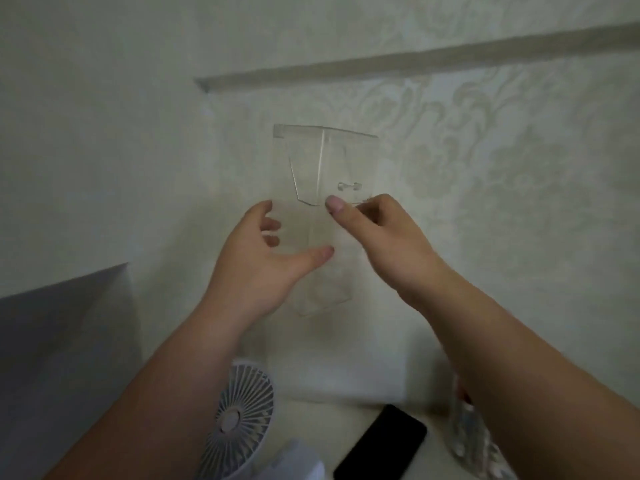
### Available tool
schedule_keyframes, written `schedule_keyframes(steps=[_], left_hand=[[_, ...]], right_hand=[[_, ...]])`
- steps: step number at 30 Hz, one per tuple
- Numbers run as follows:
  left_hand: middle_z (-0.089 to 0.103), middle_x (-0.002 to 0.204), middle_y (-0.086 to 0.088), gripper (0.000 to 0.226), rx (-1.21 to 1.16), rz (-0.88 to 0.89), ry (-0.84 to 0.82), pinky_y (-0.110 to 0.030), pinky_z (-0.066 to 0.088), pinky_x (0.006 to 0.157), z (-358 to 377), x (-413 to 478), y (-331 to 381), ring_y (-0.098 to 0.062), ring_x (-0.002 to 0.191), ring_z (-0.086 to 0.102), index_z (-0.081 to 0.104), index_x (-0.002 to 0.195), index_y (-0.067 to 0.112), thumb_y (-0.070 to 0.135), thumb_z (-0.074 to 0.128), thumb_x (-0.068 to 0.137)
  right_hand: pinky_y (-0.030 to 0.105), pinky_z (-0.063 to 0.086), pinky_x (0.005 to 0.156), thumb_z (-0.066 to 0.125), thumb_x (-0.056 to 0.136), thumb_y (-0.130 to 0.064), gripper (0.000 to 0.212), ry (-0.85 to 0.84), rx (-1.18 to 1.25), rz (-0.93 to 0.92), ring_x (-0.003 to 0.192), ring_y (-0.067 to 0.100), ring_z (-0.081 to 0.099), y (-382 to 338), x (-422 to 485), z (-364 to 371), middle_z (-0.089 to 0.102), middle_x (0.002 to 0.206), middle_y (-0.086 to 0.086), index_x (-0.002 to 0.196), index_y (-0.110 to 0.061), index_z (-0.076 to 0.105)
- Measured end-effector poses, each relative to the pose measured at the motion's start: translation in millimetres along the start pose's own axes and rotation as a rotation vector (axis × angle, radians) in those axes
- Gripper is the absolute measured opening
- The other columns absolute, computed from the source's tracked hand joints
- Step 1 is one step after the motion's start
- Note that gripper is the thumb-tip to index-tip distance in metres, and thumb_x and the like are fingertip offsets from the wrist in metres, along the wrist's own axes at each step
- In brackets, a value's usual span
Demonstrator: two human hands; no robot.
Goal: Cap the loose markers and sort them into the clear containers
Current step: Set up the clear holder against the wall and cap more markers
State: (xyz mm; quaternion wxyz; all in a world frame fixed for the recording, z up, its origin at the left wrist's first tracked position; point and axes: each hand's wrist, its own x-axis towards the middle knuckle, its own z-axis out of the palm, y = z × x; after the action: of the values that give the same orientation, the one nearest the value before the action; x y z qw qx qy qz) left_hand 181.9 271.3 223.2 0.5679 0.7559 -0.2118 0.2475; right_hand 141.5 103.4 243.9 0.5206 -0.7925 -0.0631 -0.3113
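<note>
A clear plastic container [322, 161] is held up in front of a pale patterned wall. It is tall, with an inner divider and a small hanging slot. My left hand [256, 258] cups its lower left side, thumb across the front and fingers behind. My right hand [377, 233] pinches its right edge near the slot, thumb on the front face. No markers or caps are visible.
A small white desk fan [239, 420] stands at the bottom centre. A black phone [381, 445] lies on the pale surface to its right. A clear object [474, 441] is partly hidden behind my right forearm. A grey panel [62, 341] fills the lower left.
</note>
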Motion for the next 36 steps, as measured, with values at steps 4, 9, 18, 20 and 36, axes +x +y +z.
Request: schedule_keyframes(steps=[4,9,18,20,36], left_hand=[[0.067,0.118,0.003,0.109,-0.365,-0.025,-0.347,-0.034,0.058,0.086,77,-40,27,-0.017,0.107,0.069,0.056,0.138,0.019,0.047,0.092,0.040],[0.067,0.112,-0.001,0.096,-0.660,-0.074,-0.718,-0.026,0.057,0.087,221,-118,70,-0.012,0.102,0.067,0.053,0.137,0.012,0.017,0.096,0.052],[0.060,0.137,0.000,0.101,-0.775,-0.110,-1.128,-0.031,0.055,0.094,398,-201,132,-0.010,0.124,0.060,0.032,0.150,0.027,0.020,0.092,0.068],[0.057,0.138,-0.002,0.098,-0.781,-0.109,-1.207,-0.031,0.056,0.093,424,-212,142,-0.011,0.123,0.060,0.028,0.153,0.026,0.008,0.085,0.076],[0.053,0.143,-0.003,0.108,-0.530,-0.144,-1.583,-0.040,0.053,0.102,514,-243,111,-0.009,0.123,0.060,0.026,0.151,0.030,-0.002,0.088,0.069]], right_hand=[[0.036,0.048,0.077,0.067,0.066,-0.069,0.065,0.114,-0.014,-0.028,0.090,0.011,0.066,21,-47,-121,0.072,0.100,-0.004,0.109,-0.020,0.063],[0.045,0.049,0.096,0.074,0.069,-0.050,0.067,0.204,-0.053,0.025,0.114,0.020,0.065,47,-123,-268,0.068,0.123,0.002,0.130,-0.033,0.049],[0.037,0.052,0.080,0.072,0.064,-0.064,0.073,0.511,-0.247,0.185,0.107,0.021,0.068,74,-214,-418,0.071,0.110,-0.004,0.128,-0.032,0.055],[0.036,0.051,0.079,0.069,0.063,-0.069,0.075,0.565,-0.286,0.204,0.105,0.019,0.068,82,-223,-434,0.072,0.104,-0.010,0.127,-0.032,0.057],[0.033,0.033,0.049,0.039,0.083,-0.082,0.075,0.762,-1.063,0.286,0.044,0.013,0.042,154,-275,-465,0.039,0.045,-0.001,0.050,-0.015,0.040]])
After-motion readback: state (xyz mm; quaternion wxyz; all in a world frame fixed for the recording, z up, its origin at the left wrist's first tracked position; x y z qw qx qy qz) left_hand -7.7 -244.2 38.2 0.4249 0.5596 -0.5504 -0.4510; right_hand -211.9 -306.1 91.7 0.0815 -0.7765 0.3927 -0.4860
